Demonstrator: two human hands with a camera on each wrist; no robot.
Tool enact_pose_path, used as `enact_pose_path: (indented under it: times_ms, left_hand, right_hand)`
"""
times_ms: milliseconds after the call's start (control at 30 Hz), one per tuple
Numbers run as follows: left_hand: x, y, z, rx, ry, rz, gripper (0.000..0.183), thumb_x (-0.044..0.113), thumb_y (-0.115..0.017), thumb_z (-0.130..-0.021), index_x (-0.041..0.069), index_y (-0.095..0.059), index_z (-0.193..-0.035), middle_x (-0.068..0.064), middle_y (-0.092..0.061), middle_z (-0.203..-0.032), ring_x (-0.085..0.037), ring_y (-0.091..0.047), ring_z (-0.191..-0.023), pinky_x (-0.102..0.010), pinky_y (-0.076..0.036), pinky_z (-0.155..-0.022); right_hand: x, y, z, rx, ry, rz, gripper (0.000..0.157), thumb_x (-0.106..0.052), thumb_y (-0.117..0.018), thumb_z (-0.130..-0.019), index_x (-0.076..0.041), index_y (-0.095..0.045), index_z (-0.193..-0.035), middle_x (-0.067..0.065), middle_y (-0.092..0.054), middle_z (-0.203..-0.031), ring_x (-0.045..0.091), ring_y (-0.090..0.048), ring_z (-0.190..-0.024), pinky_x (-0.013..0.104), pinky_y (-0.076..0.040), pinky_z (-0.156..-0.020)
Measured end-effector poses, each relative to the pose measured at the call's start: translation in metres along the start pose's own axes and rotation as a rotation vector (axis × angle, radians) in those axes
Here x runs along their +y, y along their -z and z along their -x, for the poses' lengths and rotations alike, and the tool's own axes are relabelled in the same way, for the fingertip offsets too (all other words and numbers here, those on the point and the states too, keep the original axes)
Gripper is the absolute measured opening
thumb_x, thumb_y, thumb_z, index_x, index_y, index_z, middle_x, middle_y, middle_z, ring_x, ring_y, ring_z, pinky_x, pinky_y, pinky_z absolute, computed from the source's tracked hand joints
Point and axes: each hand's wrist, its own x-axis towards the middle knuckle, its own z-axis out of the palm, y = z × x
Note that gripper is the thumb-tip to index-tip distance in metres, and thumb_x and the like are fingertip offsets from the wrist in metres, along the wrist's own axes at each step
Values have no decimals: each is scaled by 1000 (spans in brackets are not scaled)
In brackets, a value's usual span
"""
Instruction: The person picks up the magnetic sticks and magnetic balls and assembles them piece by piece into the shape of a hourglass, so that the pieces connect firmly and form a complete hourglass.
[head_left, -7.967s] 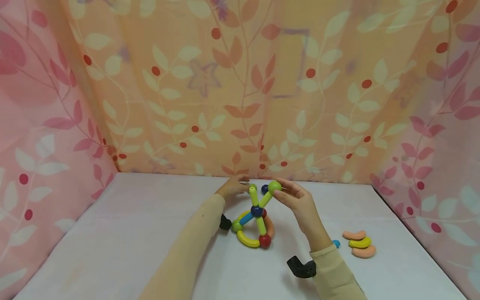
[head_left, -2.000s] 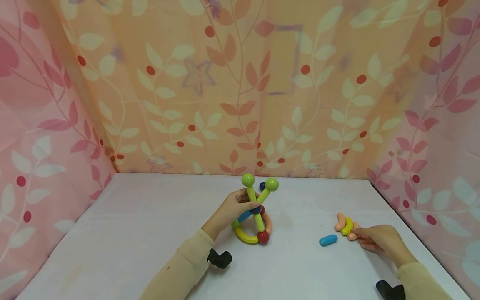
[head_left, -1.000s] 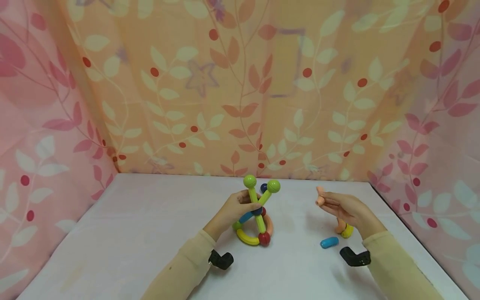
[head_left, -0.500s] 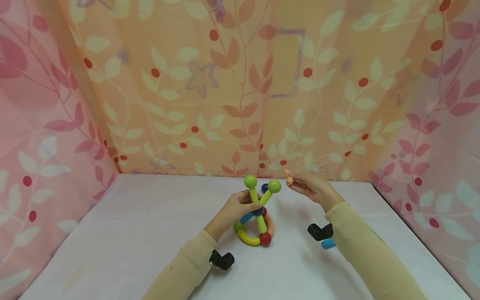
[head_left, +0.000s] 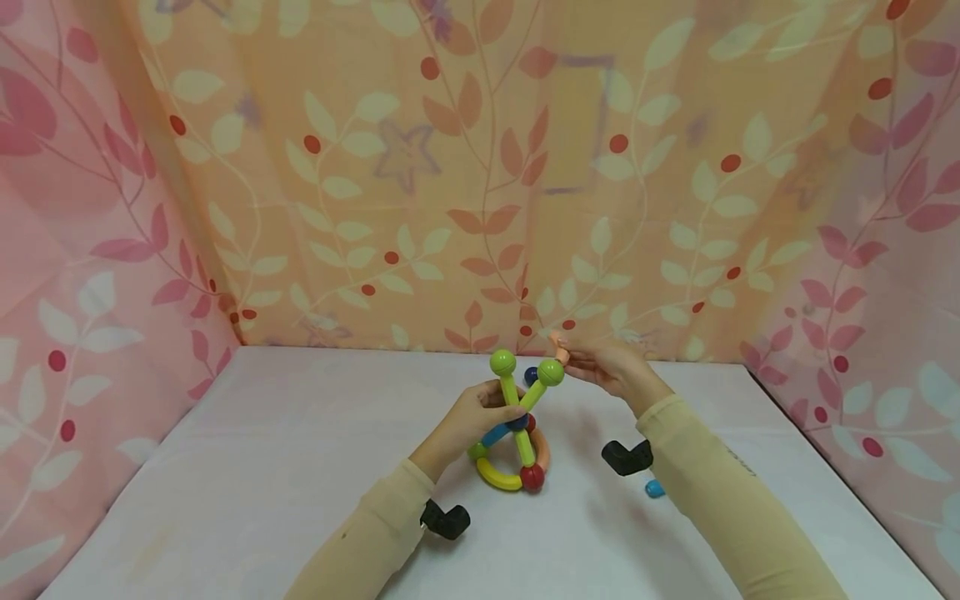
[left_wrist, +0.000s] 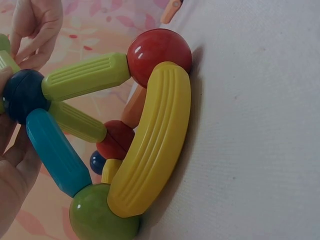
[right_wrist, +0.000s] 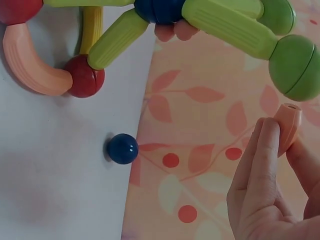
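A standing frame of magnetic rods and balls is near the middle of the table. Its base joins a yellow curved rod (left_wrist: pixel 155 145), an orange curved rod (right_wrist: pixel 37 67), red balls and a green ball (left_wrist: pixel 102 212). Straight rods rise to a dark blue hub ball (left_wrist: pixel 24 95), and two green rods above it end in green balls. My left hand (head_left: pixel 468 421) grips the frame around that hub. In my right hand (head_left: pixel 611 371) an orange curved magnetic rod (right_wrist: pixel 289 122) is pinched, its tip close below the right-hand top green ball (right_wrist: pixel 295 67); contact is unclear.
Behind the frame lies a loose dark blue ball (right_wrist: pixel 122 148). A blue rod (head_left: pixel 655 488) shows partly from under the right arm, which hides other loose pieces. Patterned cloth (head_left: pixel 360 208) walls the table's back and sides.
My right hand has picked up an orange curved rod from the pile at right and carried it left to the frame's top. My left hand has stayed on the frame.
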Motion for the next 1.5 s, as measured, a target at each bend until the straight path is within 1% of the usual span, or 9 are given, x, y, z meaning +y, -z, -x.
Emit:
enact_pose_path:
  times_ms: [167, 300, 433, 633, 733, 867, 1100, 1300, 1500]
  left_hand:
    - [0, 0, 0, 1, -8, 6, 36, 37, -71, -91, 16, -67, -121, -6, -71, -121, -22, -63, -116, -50, -44, -110]
    - [3, 1, 1, 6, -6, -20, 39, 39, -72, -90, 17, -67, -122, -4, -71, -120, -22, -62, -116, -51, -44, -110]
    - [12, 7, 6, 48, -14, -32, 48, 41, -74, -88, 19, -64, -130, -3, -68, -123, -21, -60, -118, -51, -45, -109]
    - [25, 17, 12, 121, -143, 95, 55, 28, -72, -92, 17, -51, -141, -7, -59, -131, -21, -59, -121, -43, -49, -107]
    - [29, 18, 13, 142, -197, 85, 52, 24, -70, -93, 17, -50, -141, -8, -58, -131, -21, -60, -118, -38, -52, -103]
    - [30, 15, 13, 175, -223, 50, 50, 18, -70, -94, 16, -51, -140, -11, -59, -128, -21, -62, -113, -36, -55, -97]
    - [32, 10, 14, 220, -214, 54, 50, 13, -70, -92, 17, -52, -139, -12, -64, -116, -21, -63, -109, -38, -55, -96]
    - [33, 8, 15, 221, -209, 74, 48, 14, -70, -93, 17, -52, -138, -11, -64, -116, -19, -63, -108, -35, -57, -95]
    - [32, 8, 14, 231, -206, 105, 49, 12, -71, -92, 19, -54, -136, -11, -64, -117, -20, -63, -108, -35, -57, -93]
  right_hand:
    - [-1, -5, 0, 44, -6, 32, 44, -19, -67, -96, 3, -57, -132, -2, -72, -87, 11, -72, -77, 23, -60, -75]
    - [-2, -7, 1, 53, -4, 57, 47, -20, -67, -95, 5, -55, -133, -1, -71, -87, 10, -72, -76, 23, -60, -75]
    - [-4, -7, 2, 48, -11, 59, 45, -20, -67, -95, 4, -55, -131, -2, -72, -84, 10, -72, -75, 23, -60, -74]
    - [-6, -8, 4, -19, 16, 135, 42, -19, -62, -99, 7, -54, -131, -3, -70, -87, 7, -71, -77, 21, -59, -76]
    - [-9, -8, 5, -51, 38, 181, 47, -18, -59, -100, 8, -49, -138, -1, -67, -92, 5, -71, -76, 19, -59, -76]
    - [-13, -11, 5, -83, 60, 200, 53, -18, -59, -100, 6, -43, -145, 1, -65, -97, 4, -71, -75, 19, -59, -76]
    - [-16, -19, 5, -51, 85, 316, 50, -25, -69, -94, 0, -57, -136, -5, -73, -94, 8, -73, -85, 28, -59, -85]
    - [-17, -24, 7, -34, 103, 378, 48, -29, -71, -92, -1, -63, -131, -4, -74, -95, 11, -72, -91, 34, -57, -93]
    - [-19, -27, 6, -61, 117, 407, 46, -29, -71, -92, -2, -65, -128, 0, -75, -103, 12, -73, -92, 33, -58, -91]
